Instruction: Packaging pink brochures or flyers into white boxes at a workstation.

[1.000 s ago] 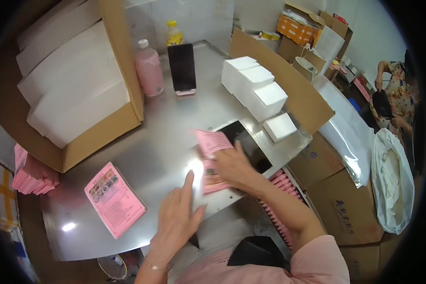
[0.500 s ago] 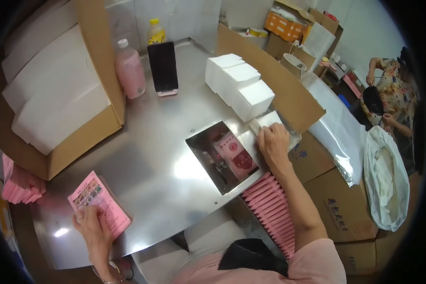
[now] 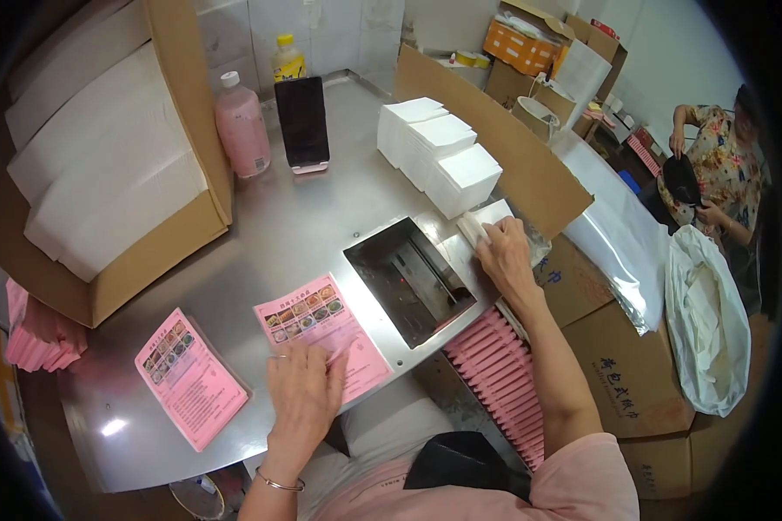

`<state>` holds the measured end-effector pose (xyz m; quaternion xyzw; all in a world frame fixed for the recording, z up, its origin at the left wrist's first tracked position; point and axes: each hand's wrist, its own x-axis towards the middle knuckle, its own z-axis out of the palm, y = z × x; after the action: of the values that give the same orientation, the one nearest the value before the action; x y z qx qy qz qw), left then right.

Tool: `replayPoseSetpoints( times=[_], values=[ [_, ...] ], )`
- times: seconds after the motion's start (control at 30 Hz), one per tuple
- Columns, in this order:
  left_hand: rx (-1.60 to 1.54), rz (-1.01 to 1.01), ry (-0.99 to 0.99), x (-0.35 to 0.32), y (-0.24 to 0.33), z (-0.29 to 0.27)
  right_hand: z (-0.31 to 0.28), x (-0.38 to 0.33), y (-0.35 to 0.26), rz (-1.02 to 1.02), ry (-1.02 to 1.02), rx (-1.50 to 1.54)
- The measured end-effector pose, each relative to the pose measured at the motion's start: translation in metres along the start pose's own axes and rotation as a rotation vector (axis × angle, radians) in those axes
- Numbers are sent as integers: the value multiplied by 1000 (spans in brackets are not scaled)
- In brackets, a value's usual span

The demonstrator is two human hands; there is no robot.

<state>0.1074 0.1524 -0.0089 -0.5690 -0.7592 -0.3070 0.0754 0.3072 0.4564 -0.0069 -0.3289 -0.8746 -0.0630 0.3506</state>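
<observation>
My left hand (image 3: 306, 391) is closed, fingertips and thumb pressed on the lower part of a pink printed sheet (image 3: 308, 304) with rows of small pictures. This sheet lies on the metal table beside a rectangular opening (image 3: 408, 282); the opening's dark inside shows. Left of my hand is a stack of similar pink sheets (image 3: 191, 386). To the right of the opening, my right hand (image 3: 506, 260) has its fingers bent over folded white napkins (image 3: 487, 217). Its fingers partly hide them. Taller stacks of white napkins (image 3: 443, 161) stand just behind.
An open carton of white paper stacks (image 3: 104, 165) stands at left. A phone (image 3: 302, 126) and a pink bottle (image 3: 242, 130) are at the back. Pink packets (image 3: 491, 373) line up below the table's right edge. Another person (image 3: 712, 174) sits far right.
My left hand has moved right from the stack, and a pink sheet now lies under it by the opening. The pink piece seen in the opening is gone. My right hand stays at the napkins.
</observation>
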Motion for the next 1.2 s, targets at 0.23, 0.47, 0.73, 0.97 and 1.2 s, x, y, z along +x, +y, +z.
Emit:
replayPoseSetpoints(
  times=[0.23, 0.47, 0.73, 0.97, 1.2],
  values=[
    [-319, 143, -137, 4, 16, 12, -3, -17, -59, -261, -12, 256],
    [106, -13, -128, 4, 15, 1, -4, -42, -172, -568, -226, 104],
    [198, -38, -90, 0, 4, 2, -7, -35, -144, -423, -36, 230],
    [345, -84, 25, 12, 13, 2, 13, -18, -5, 9, -124, -189],
    [252, -27, -176, 6, 19, -7, -3, -10, -10, 14, 54, 138]
  ],
)
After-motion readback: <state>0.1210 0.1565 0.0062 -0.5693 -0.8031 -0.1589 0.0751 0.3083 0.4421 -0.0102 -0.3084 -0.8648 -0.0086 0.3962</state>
